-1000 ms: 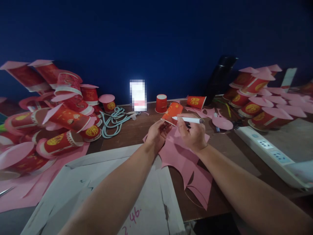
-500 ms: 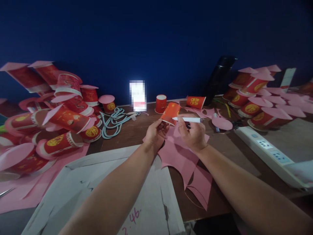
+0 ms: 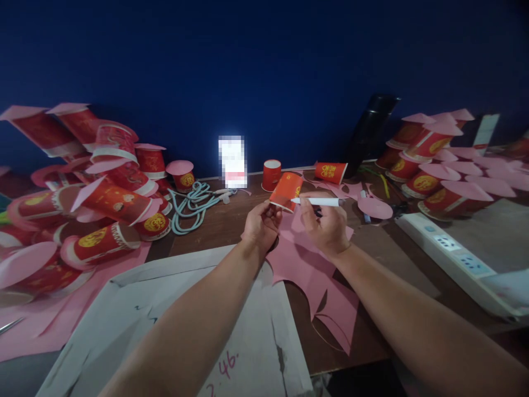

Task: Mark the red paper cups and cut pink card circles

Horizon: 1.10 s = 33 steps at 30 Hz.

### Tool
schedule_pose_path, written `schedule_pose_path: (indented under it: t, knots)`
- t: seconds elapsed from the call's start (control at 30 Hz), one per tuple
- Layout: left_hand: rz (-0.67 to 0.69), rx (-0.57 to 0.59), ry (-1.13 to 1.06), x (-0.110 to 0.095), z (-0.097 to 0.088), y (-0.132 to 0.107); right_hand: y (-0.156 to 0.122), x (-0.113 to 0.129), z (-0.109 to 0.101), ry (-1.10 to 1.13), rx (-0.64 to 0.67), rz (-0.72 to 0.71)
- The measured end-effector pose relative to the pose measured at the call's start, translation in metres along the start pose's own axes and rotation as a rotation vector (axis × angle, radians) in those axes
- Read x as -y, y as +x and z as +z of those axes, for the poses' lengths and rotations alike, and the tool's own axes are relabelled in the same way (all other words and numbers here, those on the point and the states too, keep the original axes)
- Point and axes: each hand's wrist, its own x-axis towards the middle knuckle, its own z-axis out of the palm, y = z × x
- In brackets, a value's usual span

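Note:
My left hand [image 3: 260, 225] pinches the rim of a red paper cup [image 3: 286, 191] and holds it tilted above the table. My right hand [image 3: 326, 226] grips a white pen [image 3: 318, 202], which lies level with its tip pointing left against the cup. Beneath both hands a pink paper sheet [image 3: 308, 267] with round holes cut out of it lies on the brown table [image 3: 215, 226].
Piles of red cups capped with pink discs lie at the left [image 3: 103, 204] and right [image 3: 433, 165]. A teal cord [image 3: 194, 201], two loose red cups [image 3: 271, 175], a pink disc [image 3: 375, 208], a white power strip [image 3: 454, 259], and white cardboard [image 3: 198, 331] are nearby.
My left hand has shifted the cup slightly left and turned it a little. The pen hand has stayed nearly still.

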Motion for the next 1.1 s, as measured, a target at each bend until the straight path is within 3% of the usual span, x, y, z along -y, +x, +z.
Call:
schedule_pose_path:
  t: [0.73, 0.97, 1.1]
  knots:
    - [-0.052, -0.041, -0.065, -0.005, 0.002, 0.0, 0.0, 0.0, -0.002, 0.036, 0.007, 0.03]
    - [-0.04, -0.032, -0.077, -0.005, 0.002, -0.001, 0.0, -0.007, 0.0, 0.168, -0.043, 0.132]
    - [-0.047, -0.019, -0.088, -0.006, 0.0, 0.0, 0.0, -0.01, 0.002, 0.159, -0.05, 0.059]
